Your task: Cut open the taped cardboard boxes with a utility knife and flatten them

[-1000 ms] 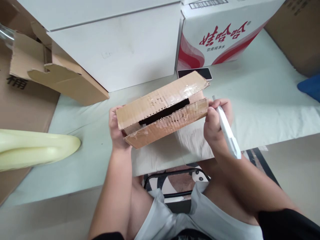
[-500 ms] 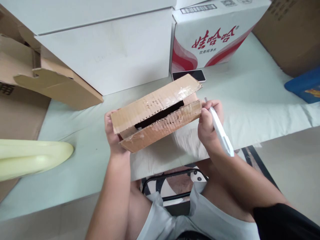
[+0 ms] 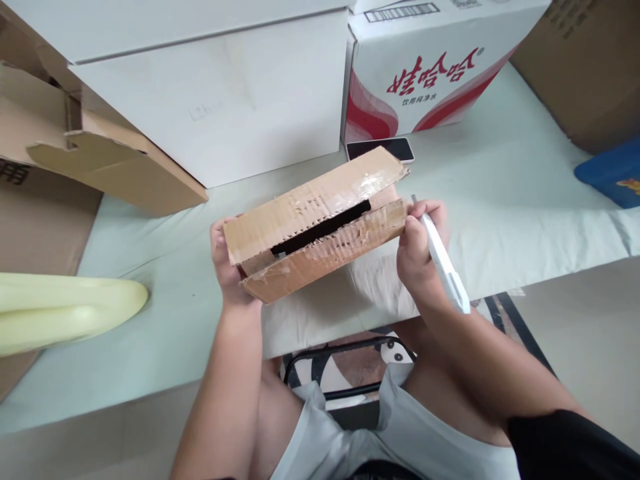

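Note:
A small cardboard box [image 3: 320, 197], tilted with its right end higher, is held up between my two hands over the table's front edge. Its flaps are parted along a ragged slit, and something black shows inside. My left hand [image 3: 227, 263] is closed around the box's left end, with some fingers hidden behind it. At the right end my right hand [image 3: 423, 243] pinches the lower flap's corner. That same hand also grips a white utility knife [image 3: 445, 267], its short blade pointing up and away from me, apart from the slit.
The table [image 3: 500, 200] has a pale green cloth. Behind the box lie a phone [image 3: 383, 151], a large white box [image 3: 225, 107] and a red-and-white carton [image 3: 425, 80]. Open cardboard [image 3: 115, 160] and a pale yellow object [image 3: 75, 313] are at left, a blue object [image 3: 610, 173] at right.
The whole view has shifted slightly, mostly between the first two frames. My hands keep the same hold on the box and the knife; the slit looks unchanged.

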Tool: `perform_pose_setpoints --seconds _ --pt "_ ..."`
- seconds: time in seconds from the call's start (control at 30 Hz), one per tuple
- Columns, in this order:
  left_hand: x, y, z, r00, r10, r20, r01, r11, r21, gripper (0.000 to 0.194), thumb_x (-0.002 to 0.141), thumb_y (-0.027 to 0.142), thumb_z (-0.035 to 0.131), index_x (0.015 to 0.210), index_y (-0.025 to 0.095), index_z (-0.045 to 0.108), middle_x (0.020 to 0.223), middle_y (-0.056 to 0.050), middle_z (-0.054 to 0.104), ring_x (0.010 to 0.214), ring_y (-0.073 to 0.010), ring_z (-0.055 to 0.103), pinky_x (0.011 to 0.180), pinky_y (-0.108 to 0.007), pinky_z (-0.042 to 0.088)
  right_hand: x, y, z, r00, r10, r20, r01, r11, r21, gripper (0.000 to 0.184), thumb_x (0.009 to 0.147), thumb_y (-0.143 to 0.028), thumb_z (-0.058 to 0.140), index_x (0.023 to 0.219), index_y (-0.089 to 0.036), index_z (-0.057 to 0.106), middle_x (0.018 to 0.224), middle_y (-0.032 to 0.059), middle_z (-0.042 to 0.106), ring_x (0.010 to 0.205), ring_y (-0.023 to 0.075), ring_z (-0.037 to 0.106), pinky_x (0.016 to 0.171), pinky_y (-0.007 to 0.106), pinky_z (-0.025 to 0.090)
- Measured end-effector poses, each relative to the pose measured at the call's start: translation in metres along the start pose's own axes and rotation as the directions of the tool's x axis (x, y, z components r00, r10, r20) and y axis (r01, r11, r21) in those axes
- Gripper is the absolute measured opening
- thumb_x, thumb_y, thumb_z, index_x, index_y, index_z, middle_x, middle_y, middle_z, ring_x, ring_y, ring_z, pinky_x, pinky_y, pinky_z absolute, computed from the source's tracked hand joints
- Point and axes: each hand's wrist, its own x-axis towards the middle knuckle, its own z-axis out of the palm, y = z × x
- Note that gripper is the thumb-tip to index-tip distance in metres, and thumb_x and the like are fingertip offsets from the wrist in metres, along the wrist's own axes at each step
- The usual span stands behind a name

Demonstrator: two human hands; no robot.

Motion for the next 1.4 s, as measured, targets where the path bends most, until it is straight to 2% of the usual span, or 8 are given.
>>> perform_pose_setpoints --seconds 0.17,0.4,0.57,0.77,0.9,1.13,1.33,1.4 --pt "0.000 0.001 0.001 1.000 0.006 -0.005 -0.006 1.000 -0.027 0.052 0.069 0.071 0.084 0.088 0.027 0.063 0.099 -0.002 0.064 0.096 -0.0234 0.063 0.086 -0.037 0.052 0.000 0.001 0.000 1.000 -0.006 -0.002 0.006 1.000 0.004 0.015 0.101 -0.042 0.054 0.099 -0.031 0.045 0.098 0.0034 0.074 0.100 0.0259 0.075 0.091 0.050 0.062" --pt "-0.001 0.005 0.007 0.997 -0.041 -0.068 0.037 0.998 -0.057 0.055 0.058 0.070 0.091 0.082 0.027 0.066 0.097 -0.002 0.066 0.093 -0.0225 0.063 0.083 -0.036 0.054 -0.001 0.003 -0.001 1.000 0.002 0.009 -0.002 1.000 -0.005 0.016 0.101 -0.043 0.054 0.099 -0.030 0.044 0.104 0.0049 0.076 0.105 0.0274 0.075 0.092 0.052 0.061" --pt "0.000 0.004 0.007 0.998 -0.028 -0.051 0.024 0.997 -0.067 0.055 0.060 0.069 0.091 0.082 0.026 0.065 0.097 -0.001 0.066 0.091 -0.0206 0.064 0.083 -0.034 0.055 -0.001 0.002 -0.001 1.000 -0.002 0.000 0.002 0.999 0.043 0.015 0.099 -0.040 0.057 0.099 -0.030 0.046 0.102 0.0045 0.076 0.103 0.0271 0.075 0.090 0.049 0.060" --pt "0.001 0.001 0.002 0.999 -0.027 -0.030 0.026 0.998 -0.053 0.056 0.060 0.070 0.090 0.085 0.026 0.068 0.099 -0.001 0.069 0.093 -0.0211 0.066 0.083 -0.035 0.056 -0.001 -0.006 -0.001 0.995 0.097 -0.007 -0.097 0.995 0.021 0.012 0.099 -0.036 0.054 0.097 -0.029 0.044 0.103 0.0058 0.076 0.104 0.0265 0.074 0.093 0.049 0.059" --pt "0.002 -0.002 -0.003 1.000 -0.029 -0.001 0.029 0.998 -0.062 0.054 0.064 0.071 0.089 0.088 0.027 0.069 0.102 -0.001 0.068 0.096 -0.0205 0.067 0.086 -0.035 0.057 0.000 -0.010 0.000 0.992 0.122 -0.017 -0.121 0.992 0.021 0.012 0.096 -0.033 0.054 0.095 -0.029 0.043 0.098 0.0045 0.074 0.099 0.0253 0.074 0.090 0.047 0.060" --pt "0.002 -0.004 -0.003 0.999 0.046 0.025 -0.045 0.998 -0.051 0.047 0.071 0.067 0.087 0.089 0.027 0.070 0.100 0.000 0.068 0.095 -0.0196 0.067 0.084 -0.034 0.057 0.000 -0.008 0.000 0.993 0.120 -0.020 -0.119 0.993 0.015 0.015 0.096 -0.036 0.056 0.093 -0.029 0.042 0.095 0.0047 0.072 0.096 0.0256 0.074 0.090 0.049 0.060" --pt "0.002 -0.001 0.000 1.000 -0.024 -0.013 0.023 0.998 -0.060 0.055 0.059 0.070 0.092 0.085 0.026 0.070 0.100 0.000 0.069 0.094 -0.0206 0.068 0.084 -0.035 0.057 0.001 -0.006 -0.002 0.994 0.109 -0.027 -0.108 0.994 0.012 0.016 0.095 -0.035 0.056 0.093 -0.029 0.042 0.094 0.0043 0.071 0.096 0.0249 0.073 0.091 0.048 0.060" --pt "0.002 -0.001 0.001 0.999 -0.015 -0.034 0.013 0.998 -0.055 0.055 0.058 0.070 0.092 0.084 0.026 0.070 0.099 -0.001 0.069 0.093 -0.0209 0.068 0.082 -0.035 0.057 0.001 -0.006 -0.002 0.993 0.115 -0.025 -0.114 0.993 0.005 0.015 0.095 -0.035 0.056 0.093 -0.029 0.042 0.095 0.0042 0.071 0.096 0.0247 0.073 0.091 0.048 0.060"
